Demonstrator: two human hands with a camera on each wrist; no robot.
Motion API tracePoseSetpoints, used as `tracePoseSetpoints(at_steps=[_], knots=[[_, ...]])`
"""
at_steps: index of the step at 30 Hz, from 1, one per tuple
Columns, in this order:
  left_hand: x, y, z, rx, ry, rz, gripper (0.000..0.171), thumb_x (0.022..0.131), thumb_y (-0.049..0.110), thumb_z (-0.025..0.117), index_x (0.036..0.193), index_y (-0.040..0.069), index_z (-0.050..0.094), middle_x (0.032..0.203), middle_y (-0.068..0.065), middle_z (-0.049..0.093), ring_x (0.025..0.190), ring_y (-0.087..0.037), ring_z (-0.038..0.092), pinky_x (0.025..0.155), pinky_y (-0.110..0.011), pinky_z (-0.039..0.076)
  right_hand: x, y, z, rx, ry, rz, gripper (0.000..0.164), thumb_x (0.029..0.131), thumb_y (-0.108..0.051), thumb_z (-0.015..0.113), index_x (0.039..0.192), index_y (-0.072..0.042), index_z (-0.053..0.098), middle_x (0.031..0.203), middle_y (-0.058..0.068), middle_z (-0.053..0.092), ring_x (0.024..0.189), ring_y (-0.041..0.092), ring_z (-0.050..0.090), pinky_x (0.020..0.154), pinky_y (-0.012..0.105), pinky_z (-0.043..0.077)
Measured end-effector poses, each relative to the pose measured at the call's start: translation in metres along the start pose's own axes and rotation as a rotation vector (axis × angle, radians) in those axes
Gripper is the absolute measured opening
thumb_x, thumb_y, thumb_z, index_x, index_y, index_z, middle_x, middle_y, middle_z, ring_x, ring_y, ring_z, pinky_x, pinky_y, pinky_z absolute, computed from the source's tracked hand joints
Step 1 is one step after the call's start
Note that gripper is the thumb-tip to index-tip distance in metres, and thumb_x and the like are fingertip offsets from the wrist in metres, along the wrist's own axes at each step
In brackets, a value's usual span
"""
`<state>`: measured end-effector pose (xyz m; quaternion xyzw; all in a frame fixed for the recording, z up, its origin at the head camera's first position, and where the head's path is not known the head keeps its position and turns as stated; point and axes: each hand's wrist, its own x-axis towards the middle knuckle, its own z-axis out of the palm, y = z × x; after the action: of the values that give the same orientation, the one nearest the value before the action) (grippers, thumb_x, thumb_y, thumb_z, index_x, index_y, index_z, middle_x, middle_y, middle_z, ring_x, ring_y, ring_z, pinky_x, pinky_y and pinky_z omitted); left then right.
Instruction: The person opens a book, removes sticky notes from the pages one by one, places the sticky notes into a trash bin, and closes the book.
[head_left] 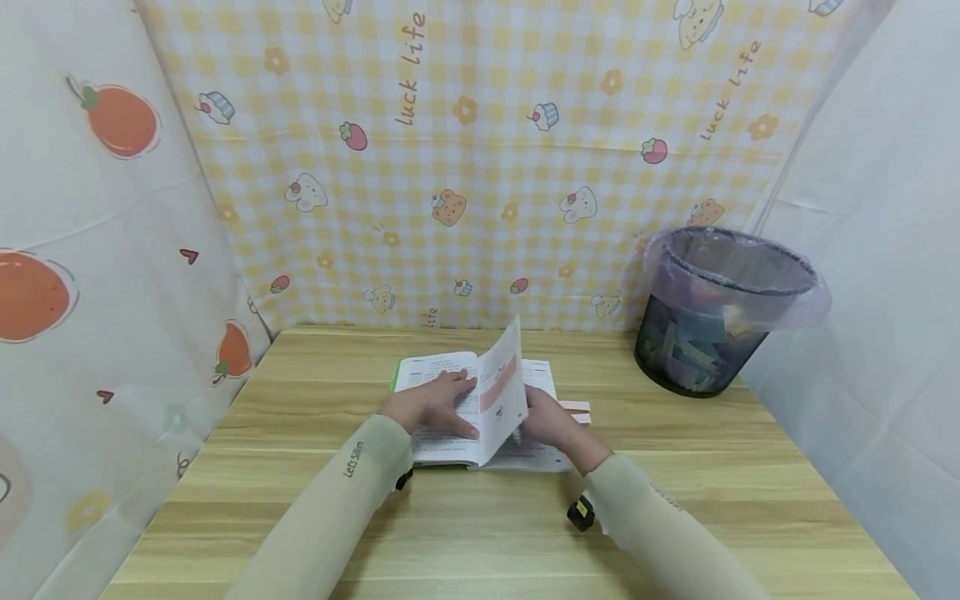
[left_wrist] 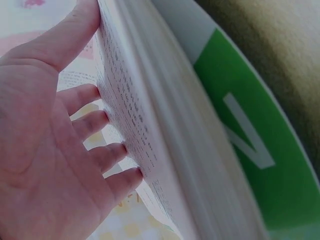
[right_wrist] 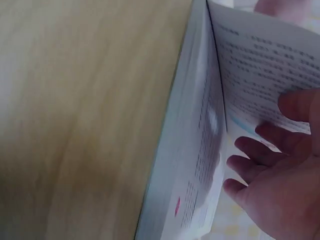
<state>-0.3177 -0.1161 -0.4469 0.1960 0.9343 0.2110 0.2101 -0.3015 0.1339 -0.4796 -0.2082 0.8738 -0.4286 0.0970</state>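
An open book (head_left: 442, 361) lies on the table, with one page (head_left: 491, 375) standing up near its middle. On the left-hand page rests my left hand (head_left: 433, 406), its fingertips and thumb touching the paper. The left wrist view shows those fingers (left_wrist: 82, 97) spread, with the thick page block and green cover beside them. My right hand (head_left: 549, 419) is behind the raised page, partly hidden by it in the head view. In the right wrist view the right thumb (right_wrist: 295, 105) touches the printed side of that page, and the other fingers are loosely bent over the book.
Pale strips (head_left: 579, 412) stick out from the book's right edge. A dark bin (head_left: 686, 342) with a purplish liner stands at the table's back right. The wooden table (head_left: 337, 375) meets a yellow checked curtain (head_left: 480, 233) behind.
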Motion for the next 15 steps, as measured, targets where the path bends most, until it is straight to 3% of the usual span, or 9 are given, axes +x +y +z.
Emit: tracePoseSetpoints(at_steps=[4, 9, 15], knots=[[0.000, 0.000, 0.000, 0.006, 0.007, 0.016, 0.104, 0.091, 0.048, 0.089, 0.173, 0.012, 0.035, 0.185, -0.014, 0.018, 0.171, -0.046, 0.011, 0.138, -0.064, 0.016, 0.002, -0.005, 0.012, 0.012, -0.043, 0.069, 0.054, 0.115, -0.032, 0.052, 0.166, -0.011, 0.049, 0.164, 0.018, 0.057, 0.156, 0.042, 0.049, 0.130, 0.063, 0.037], [0.003, -0.003, 0.002, 0.039, 0.022, 0.095, 0.100, 0.092, 0.041, 0.090, 0.172, 0.012, 0.038, 0.183, -0.017, 0.022, 0.169, -0.049, 0.016, 0.139, -0.062, 0.017, 0.001, -0.009, 0.017, -0.001, -0.134, 0.105, 0.068, 0.118, -0.049, 0.042, 0.176, -0.018, 0.027, 0.175, 0.020, 0.040, 0.161, 0.042, 0.042, 0.132, 0.060, 0.036], [0.005, -0.016, 0.003, 0.022, 0.053, 0.152, 0.097, 0.093, 0.037, 0.089, 0.171, 0.008, 0.039, 0.182, -0.018, 0.026, 0.168, -0.051, 0.018, 0.139, -0.061, 0.016, 0.002, -0.012, 0.019, -0.070, -0.164, 0.093, 0.071, 0.116, -0.061, 0.036, 0.177, -0.027, 0.024, 0.176, 0.019, 0.041, 0.162, 0.043, 0.040, 0.131, 0.065, 0.036]])
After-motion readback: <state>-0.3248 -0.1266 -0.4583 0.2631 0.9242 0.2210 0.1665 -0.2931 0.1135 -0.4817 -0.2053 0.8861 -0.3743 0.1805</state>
